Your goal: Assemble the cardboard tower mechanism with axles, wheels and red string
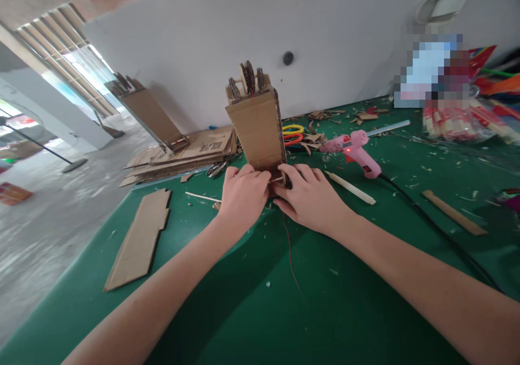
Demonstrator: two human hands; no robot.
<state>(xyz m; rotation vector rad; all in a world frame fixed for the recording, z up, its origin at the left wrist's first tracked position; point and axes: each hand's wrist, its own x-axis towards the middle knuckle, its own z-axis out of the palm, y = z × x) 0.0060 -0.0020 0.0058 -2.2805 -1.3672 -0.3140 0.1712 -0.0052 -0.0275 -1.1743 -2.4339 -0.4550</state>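
Note:
A tall cardboard tower (257, 126) stands upright on the green table (325, 300), with cardboard wheels on a wooden axle at its top (247, 78). My left hand (242, 194) and my right hand (311, 196) meet at its base, fingers curled and pinched round a small wooden axle with a dark wheel (284, 180). A thin red thread (289, 248) runs down the tower's face and trails across the table towards me.
A pink glue gun (355, 148) with a black cord lies right of the tower, beside a white glue stick (350, 187) and a wooden strip (453, 212). Cardboard sheets (187, 151), a cut cardboard piece (140, 238), pliers (217, 168) and scissors (293, 133) lie about.

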